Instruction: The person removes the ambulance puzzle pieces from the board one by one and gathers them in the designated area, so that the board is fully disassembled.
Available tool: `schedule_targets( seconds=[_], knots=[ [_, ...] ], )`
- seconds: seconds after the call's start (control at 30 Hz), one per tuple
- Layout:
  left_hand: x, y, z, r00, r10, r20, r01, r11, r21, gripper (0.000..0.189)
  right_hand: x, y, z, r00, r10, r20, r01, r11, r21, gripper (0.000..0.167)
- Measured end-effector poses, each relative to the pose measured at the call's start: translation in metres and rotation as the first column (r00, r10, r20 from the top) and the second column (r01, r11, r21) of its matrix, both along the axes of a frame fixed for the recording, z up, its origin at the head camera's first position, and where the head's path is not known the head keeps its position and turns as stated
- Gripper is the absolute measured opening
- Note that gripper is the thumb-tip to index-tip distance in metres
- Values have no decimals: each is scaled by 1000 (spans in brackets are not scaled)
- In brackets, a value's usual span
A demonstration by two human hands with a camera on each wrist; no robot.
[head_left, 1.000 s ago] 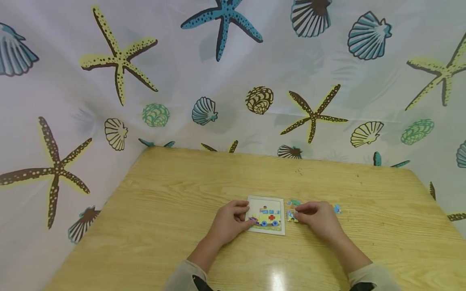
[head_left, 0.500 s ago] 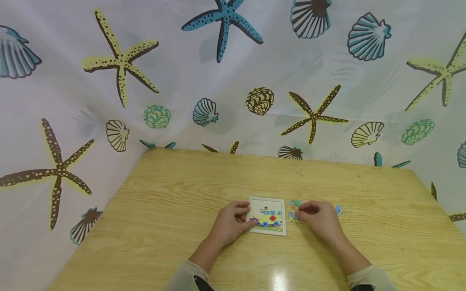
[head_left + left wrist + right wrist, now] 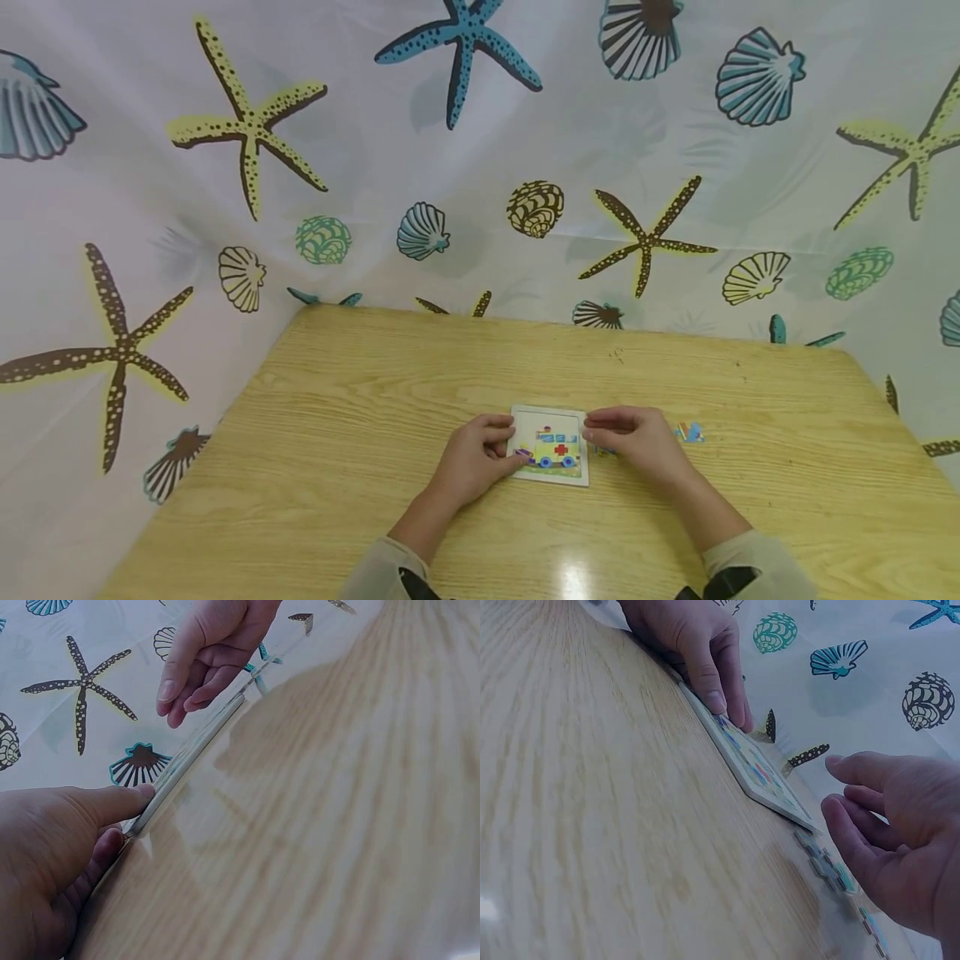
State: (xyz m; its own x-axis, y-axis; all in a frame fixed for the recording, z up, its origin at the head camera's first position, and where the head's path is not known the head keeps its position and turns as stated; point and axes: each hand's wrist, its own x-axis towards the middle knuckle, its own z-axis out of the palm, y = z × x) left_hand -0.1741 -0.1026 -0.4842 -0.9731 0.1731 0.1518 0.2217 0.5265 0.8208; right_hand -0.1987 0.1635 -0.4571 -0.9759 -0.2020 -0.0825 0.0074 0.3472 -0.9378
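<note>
My left hand (image 3: 468, 462) grips the left edge of a small square puzzle board (image 3: 551, 479), its thumb on the top face. The white-framed board lies on the table and bears a yellow ambulance picture with a red cross; its upper part is plain white. My right hand (image 3: 637, 437) hovers at the board's right edge. In the right wrist view, a gap shows between its thumb and forefinger (image 3: 862, 769), with nothing seen in it. Loose jigsaw pieces (image 3: 829, 862) lie below that hand, partly hidden by it in the head view.
More blue and orange jigsaw pieces (image 3: 690, 432) lie right of my right hand. The wooden table (image 3: 390, 367) reaches back to a white cloth (image 3: 480, 150) printed with starfish and shells, which hangs behind it and at both sides.
My right hand has moved left from the loose pieces to the board's right edge, and its fingers have spread apart. My left hand keeps its grip on the board.
</note>
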Motion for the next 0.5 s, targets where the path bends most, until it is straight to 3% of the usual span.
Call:
schedule_targets(
  seconds=[0.23, 0.5],
  knots=[
    [0, -1, 1, 1000, -7, -5, 7, 1000, -7, 49, -5, -14, 1, 999, 54, -8, -54, 998, 35, 34],
    [2, -1, 2, 1000, -19, -2, 19, 1000, 3, 48, -9, -34, -1, 978, 202, -45, -198, 977, 73, 25]
  ],
)
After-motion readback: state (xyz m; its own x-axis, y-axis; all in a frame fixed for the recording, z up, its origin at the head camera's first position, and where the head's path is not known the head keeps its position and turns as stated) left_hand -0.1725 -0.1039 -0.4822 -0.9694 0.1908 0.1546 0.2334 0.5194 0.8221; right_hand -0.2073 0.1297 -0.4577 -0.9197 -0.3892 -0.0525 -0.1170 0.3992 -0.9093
